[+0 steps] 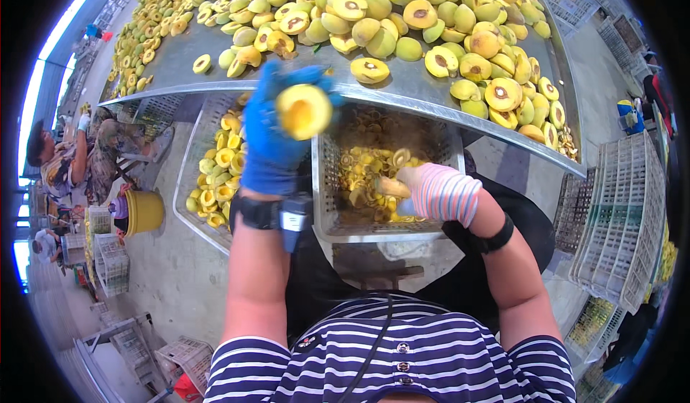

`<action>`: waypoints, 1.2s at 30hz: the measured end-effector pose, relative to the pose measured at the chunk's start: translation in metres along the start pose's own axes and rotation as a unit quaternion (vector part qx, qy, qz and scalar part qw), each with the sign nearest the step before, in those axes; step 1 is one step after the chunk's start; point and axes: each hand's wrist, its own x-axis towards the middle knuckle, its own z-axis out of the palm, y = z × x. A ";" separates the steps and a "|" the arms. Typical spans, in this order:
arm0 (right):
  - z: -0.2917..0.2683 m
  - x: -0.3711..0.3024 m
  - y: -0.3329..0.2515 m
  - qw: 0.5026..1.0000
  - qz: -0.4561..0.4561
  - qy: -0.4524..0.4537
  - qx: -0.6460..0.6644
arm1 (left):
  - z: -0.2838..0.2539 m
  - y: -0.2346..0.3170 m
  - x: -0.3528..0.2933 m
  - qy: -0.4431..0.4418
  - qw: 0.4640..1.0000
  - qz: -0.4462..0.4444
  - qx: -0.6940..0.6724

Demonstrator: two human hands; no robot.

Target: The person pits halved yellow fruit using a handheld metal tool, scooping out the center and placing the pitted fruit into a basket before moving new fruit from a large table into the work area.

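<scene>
My left hand, in a blue glove, grips a yellow halved fruit with its cut face turned up toward me. It hovers at the front edge of the metal table. My right hand, in a pink striped glove, holds a small tool with a pale handle over a grey plastic crate of pits and scraps. A black strap sits on each wrist.
The table carries a heap of halved yellow-green fruit. A second crate at the left holds pitted halves. White crates are stacked at the right. Other people sit at the far left by a yellow bucket.
</scene>
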 end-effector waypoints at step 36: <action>0.010 0.059 -0.031 0.937 0.000 0.278 0.210 | 0.037 -0.029 0.000 -0.056 0.998 0.010 0.035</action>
